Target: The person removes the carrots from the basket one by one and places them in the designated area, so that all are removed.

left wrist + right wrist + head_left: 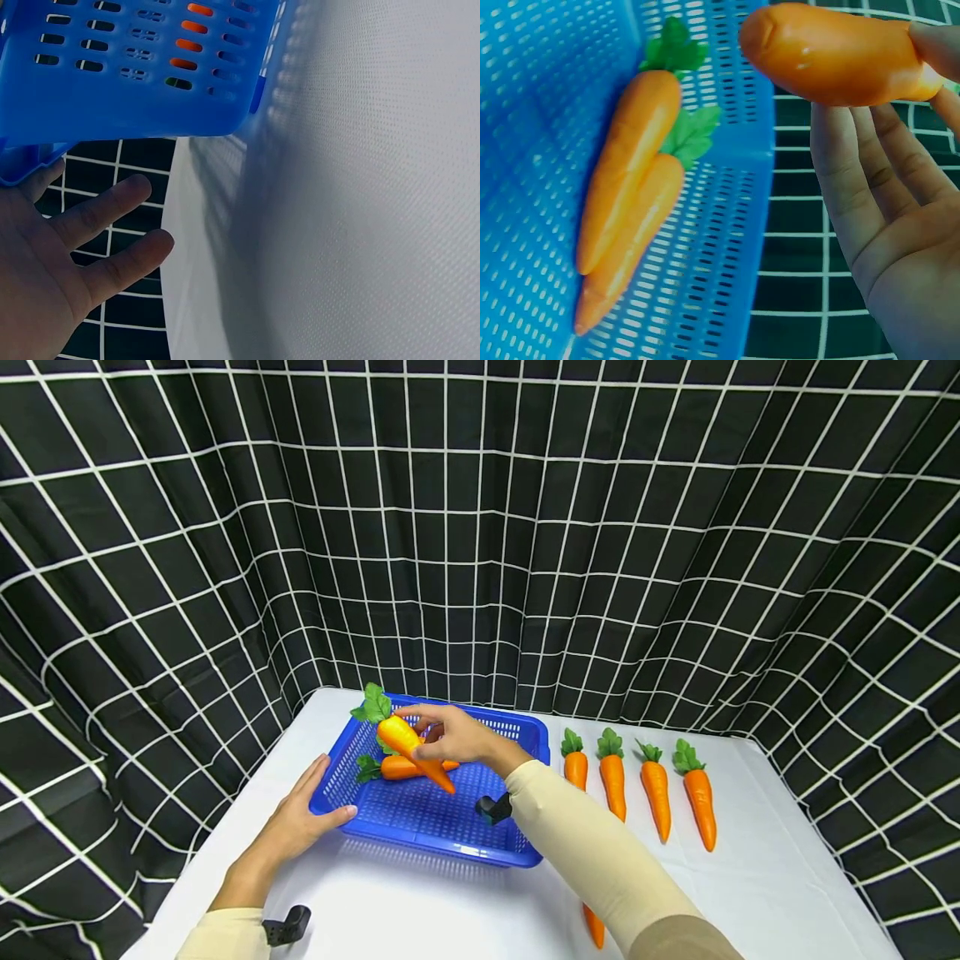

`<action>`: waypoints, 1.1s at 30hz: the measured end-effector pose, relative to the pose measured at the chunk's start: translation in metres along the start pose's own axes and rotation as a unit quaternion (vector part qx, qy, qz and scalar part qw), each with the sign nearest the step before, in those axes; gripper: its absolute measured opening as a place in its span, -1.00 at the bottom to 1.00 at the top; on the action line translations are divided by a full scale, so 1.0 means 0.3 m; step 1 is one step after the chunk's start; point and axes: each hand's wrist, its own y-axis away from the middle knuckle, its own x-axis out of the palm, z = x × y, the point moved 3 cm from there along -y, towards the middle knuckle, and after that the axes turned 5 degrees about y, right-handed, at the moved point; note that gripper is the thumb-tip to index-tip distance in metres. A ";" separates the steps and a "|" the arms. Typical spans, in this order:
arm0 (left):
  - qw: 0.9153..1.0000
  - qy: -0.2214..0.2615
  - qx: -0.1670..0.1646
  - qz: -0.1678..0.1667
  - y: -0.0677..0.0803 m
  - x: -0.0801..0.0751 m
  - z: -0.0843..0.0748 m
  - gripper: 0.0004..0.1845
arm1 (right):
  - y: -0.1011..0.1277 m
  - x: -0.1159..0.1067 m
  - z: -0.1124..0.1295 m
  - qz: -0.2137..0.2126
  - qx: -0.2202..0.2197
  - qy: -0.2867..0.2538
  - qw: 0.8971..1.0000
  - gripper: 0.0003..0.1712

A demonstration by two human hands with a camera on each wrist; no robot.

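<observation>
- Black curtains with a white grid (450, 527) rose behind and on both sides of a table under a white cloth (450, 910).
- On the table stood a blue perforated plastic basket (442, 814), set towards the far left.
- Above its left half hung a leafy-topped orange carrot (405, 743), tilted, its tip pointing down and to the right and its leaves near the far-left rim.
- The person's right hand (461, 739) had that carrot in its grip, pinched near the leafy end between thumb and fingers.
- The left hand (291, 828) was spread beside the basket's near-left corner, its grip holding nothing; whether the thumb touched the rim could not be told.
- Inside the basket two carrots lay side by side, an upper one (630, 165) and a lower one (634, 244) in the right wrist view.
- Right of the basket, four carrots stood apart in a row, leaves away from the person: first (576, 767), second (613, 781), third (656, 793) and fourth (701, 806).
- Nearer the person, another carrot's tip (594, 928) showed beside the right sleeve (592, 843), which hid the rest.
- By that count the work looked partway: two carrots in the basket, one in hand, five outside.
</observation>
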 end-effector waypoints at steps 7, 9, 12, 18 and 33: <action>1.000 -0.004 -0.002 0.004 -0.001 0.001 0.006 0.07 | 0.030 -0.044 0.048 -0.031 -0.035 -0.014 0.999 -0.30; 1.000 -0.003 -0.002 0.006 -0.001 0.002 0.008 0.08 | 0.039 -0.054 0.061 -0.038 -0.049 -0.016 0.998 -0.30; 1.000 -0.001 0.000 0.005 0.000 0.003 0.007 0.08 | 0.052 -0.068 0.080 -0.049 -0.064 -0.016 0.997 -0.30; 1.000 -0.002 0.001 0.005 -0.001 0.003 0.004 0.07 | 0.073 -0.084 0.111 -0.065 -0.078 -0.023 0.995 -0.29; 1.000 0.001 -0.006 0.009 -0.001 -0.003 0.001 0.08 | 0.135 -0.077 0.133 -0.110 -0.098 -0.040 0.988 -0.30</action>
